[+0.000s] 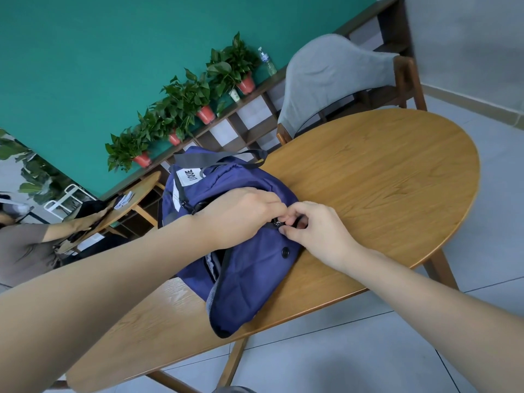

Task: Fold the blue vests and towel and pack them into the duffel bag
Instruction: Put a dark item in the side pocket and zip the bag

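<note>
A navy blue duffel bag [243,282] with a white label and dark straps lies on the oval wooden table [382,188]. My left hand [241,214] presses down on the bag's top and pinches the fabric beside the zipper. My right hand [317,231] meets it at the bag's right end, fingers closed on the zipper pull. The zipper is partly undone toward the near side, and a strip of pale cloth shows in the gap. No vests or towel lie outside the bag.
A grey-backed wooden chair [337,80] stands behind the table. Potted plants [181,109] and a water bottle [268,62] line a wooden shelf along the green wall. Another person [25,248] sits at a second table [136,199] to the left. Tiled floor surrounds the table.
</note>
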{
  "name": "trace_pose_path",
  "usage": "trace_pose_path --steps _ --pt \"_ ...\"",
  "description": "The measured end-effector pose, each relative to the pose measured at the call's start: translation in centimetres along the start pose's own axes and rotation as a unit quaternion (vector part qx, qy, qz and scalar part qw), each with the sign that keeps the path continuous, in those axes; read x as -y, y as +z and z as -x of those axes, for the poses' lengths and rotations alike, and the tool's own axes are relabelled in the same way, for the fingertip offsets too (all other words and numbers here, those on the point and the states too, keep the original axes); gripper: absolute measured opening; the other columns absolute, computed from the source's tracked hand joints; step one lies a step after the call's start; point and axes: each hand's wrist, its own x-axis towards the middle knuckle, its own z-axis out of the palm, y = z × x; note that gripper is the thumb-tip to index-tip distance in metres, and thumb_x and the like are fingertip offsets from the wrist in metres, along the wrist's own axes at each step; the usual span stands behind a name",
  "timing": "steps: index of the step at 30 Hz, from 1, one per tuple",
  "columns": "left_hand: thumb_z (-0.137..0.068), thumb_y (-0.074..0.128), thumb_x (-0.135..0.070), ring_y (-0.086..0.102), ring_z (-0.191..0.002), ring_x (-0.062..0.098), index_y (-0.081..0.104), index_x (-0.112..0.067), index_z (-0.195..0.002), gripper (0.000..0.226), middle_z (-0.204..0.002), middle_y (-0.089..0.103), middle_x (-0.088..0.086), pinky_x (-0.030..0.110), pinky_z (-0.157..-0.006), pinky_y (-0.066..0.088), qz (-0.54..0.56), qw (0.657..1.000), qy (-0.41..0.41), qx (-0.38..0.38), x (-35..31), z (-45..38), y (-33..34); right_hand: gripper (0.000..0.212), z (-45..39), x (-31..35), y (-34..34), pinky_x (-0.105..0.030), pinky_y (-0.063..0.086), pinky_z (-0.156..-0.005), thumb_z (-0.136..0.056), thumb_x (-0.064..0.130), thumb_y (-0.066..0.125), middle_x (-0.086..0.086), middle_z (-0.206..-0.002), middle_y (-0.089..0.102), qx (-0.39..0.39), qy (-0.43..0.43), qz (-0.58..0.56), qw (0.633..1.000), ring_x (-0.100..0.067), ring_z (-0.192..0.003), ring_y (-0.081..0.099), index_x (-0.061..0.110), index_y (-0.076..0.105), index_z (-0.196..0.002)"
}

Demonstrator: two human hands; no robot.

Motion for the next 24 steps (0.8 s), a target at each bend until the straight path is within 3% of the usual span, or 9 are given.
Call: trace_pose_path --steps 2,4,6,8,11,13,16,21,24 --pt "-0.085 0.055 0.001 0.058 -0.064 0.022 0.06 -0.024 -0.1 0.029 -0.079 0.061 -0.004 0.038 -0.056 0.051 -0.029 0.999 0.031 -0.018 -0.2 -0.2 -0.1 0.033 0.0 0.1 -0.1 -0.005 0.039 -0.066 -0.083 0.014 0.08 0.012 -0.083 0.066 0.003 0.0 0.0 1.0 0.005 -0.071 0.055 0.039 0.06 -0.074" --pt "-0.086 0.04 -0.003 0.054 -0.055 0.022 0.048 -0.026 -0.102 0.029 -0.074 0.058 -0.003 0.036 -0.047 0.045 -0.062 0.996 0.061 -0.027 -0.5 -0.3 -0.3 0.032 0.0 0.1 -0.2 -0.005 0.038 -0.065 -0.083 0.015 0.08 0.012 -0.08 0.064 0.007 0.005 0.0 1.0 0.005 -0.068 0.055 0.036 0.059 -0.071" --pt "-0.084 0.046 0.0 0.05 -0.05 0.022 0.045 -0.025 -0.101 0.03 -0.071 0.055 -0.001 0.034 -0.043 0.041 -0.085 0.993 0.077 -0.026 -0.6 -0.4 -0.5 0.023 0.0 0.2 -0.3 -0.006 0.038 -0.064 -0.083 0.017 0.08 0.011 -0.08 0.064 0.013 0.01 0.004 1.0 0.005 -0.067 0.054 0.028 0.063 -0.073" --pt "-0.078 0.062 0.007 0.049 -0.047 0.024 0.054 -0.02 -0.099 0.035 -0.069 0.055 0.0 0.035 -0.04 0.04 -0.088 0.992 0.082 -0.036 -0.4 -0.5 -0.4 0.023 0.0 0.2 -0.4 -0.006 0.039 -0.064 -0.083 0.017 0.081 0.011 -0.082 0.064 0.012 0.008 0.002 1.0 0.006 -0.067 0.054 0.028 0.063 -0.074" --pt "-0.075 0.068 0.008 0.053 -0.051 0.024 0.068 -0.015 -0.094 0.03 -0.071 0.058 0.002 0.035 -0.04 0.041 -0.093 0.992 0.077 -0.045 -0.2 -0.5 -0.6 0.033 -0.1 -0.1 -0.4 -0.01 0.041 -0.066 -0.081 0.022 0.083 0.012 -0.086 0.061 -0.004 -0.002 0.017 1.0 0.003 -0.069 0.055 0.04 0.057 -0.074" --pt "-0.08 0.054 0.006 0.053 -0.055 0.024 0.069 -0.012 -0.087 0.025 -0.074 0.059 0.004 0.035 -0.041 0.042 -0.106 0.991 0.072 -0.043 -0.3 -0.4 -1.0 0.022 -0.1 -0.4 -0.4 -0.02 0.049 -0.07 -0.079 0.03 0.084 0.014 -0.091 0.06 -0.013 -0.003 0.043 0.999 -0.002 -0.07 0.056 0.038 0.063 -0.084" --pt "-0.08 0.03 0.0 0.05 -0.057 0.021 0.068 -0.01 -0.081 0.039 -0.075 0.058 0.004 0.035 -0.04 0.041 -0.123 0.99 0.06 -0.045 -0.2 0.0 -1.5 0.021 -0.1 -0.4 -0.5 -0.029 0.053 -0.074 -0.08 0.037 0.082 0.014 -0.094 0.06 -0.017 -0.005 0.061 0.998 -0.004 -0.074 0.057 0.028 0.071 -0.095" --pt "-0.078 0.028 -0.001 0.05 -0.057 0.02 0.067 -0.01 -0.08 0.039 -0.074 0.058 0.003 0.033 -0.041 0.039 -0.117 0.99 0.052 -0.059 -0.5 0.3 -2.5 0.011 -0.1 -0.2 -0.5 -0.034 0.053 -0.075 -0.089 0.031 0.076 0.012 -0.093 0.059 -0.009 -0.074 0.085 0.994 -0.008 -0.075 0.057 0.023 0.069 -0.092" --pt "-0.079 0.039 0.0 0.058 -0.064 0.022 0.069 -0.011 -0.086 0.033 -0.082 0.062 0.004 0.033 -0.041 0.041 -0.116 0.99 0.012 -0.076 -0.1 1.0 -3.7 0.013 0.2 -0.6 -1.1 -0.034 0.052 -0.073 -0.092 0.032 0.071 0.012 -0.092 0.056 -0.006 -0.083 0.115 0.99 -0.009 -0.074 0.057 0.02 0.065 -0.092"
